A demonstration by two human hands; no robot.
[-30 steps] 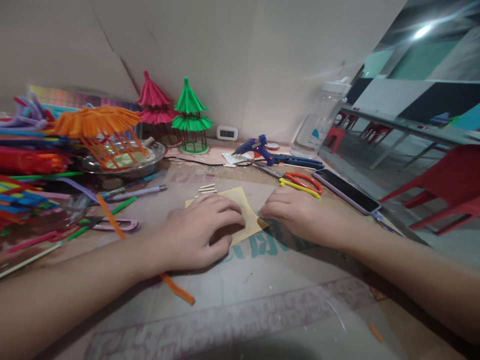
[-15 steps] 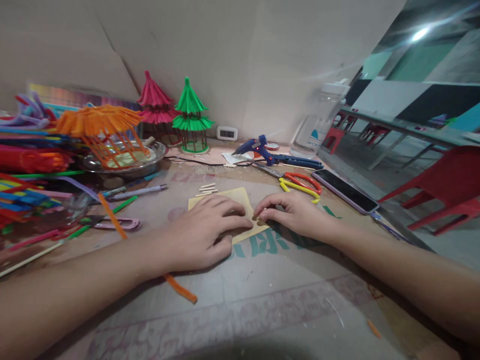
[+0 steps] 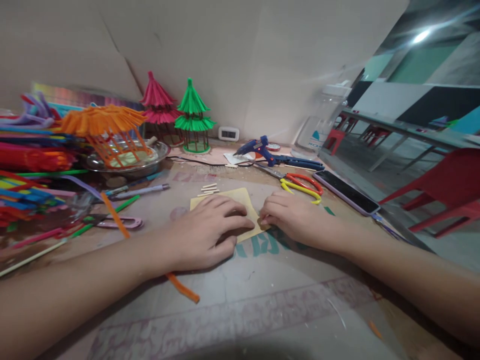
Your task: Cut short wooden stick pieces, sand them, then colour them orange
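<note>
A thin yellow sheet (image 3: 240, 197) lies on the table between my hands. My left hand (image 3: 210, 232) rests flat over its left part, fingers stretched and a little apart. At the sheet's right edge, my right hand (image 3: 300, 220) has its fingers curled and the tips pressed together; whatever they pinch is hidden. Several short pale sticks (image 3: 208, 190) lie just behind the sheet. An orange pipe cleaner (image 3: 114, 215) runs under my left forearm.
Behind stand green (image 3: 193, 120) and pink (image 3: 159, 102) pagoda models; an orange one (image 3: 103, 122) sits at left beside bundled pipe cleaners (image 3: 33, 155). A glue gun (image 3: 258, 147), scissors (image 3: 303, 184), phone (image 3: 347, 192) and bottle (image 3: 318, 122) lie toward the right.
My right hand has curled further, its fingers closing at the sheet's right edge. My left hand stays flat on the sheet. The view has shifted slightly.
</note>
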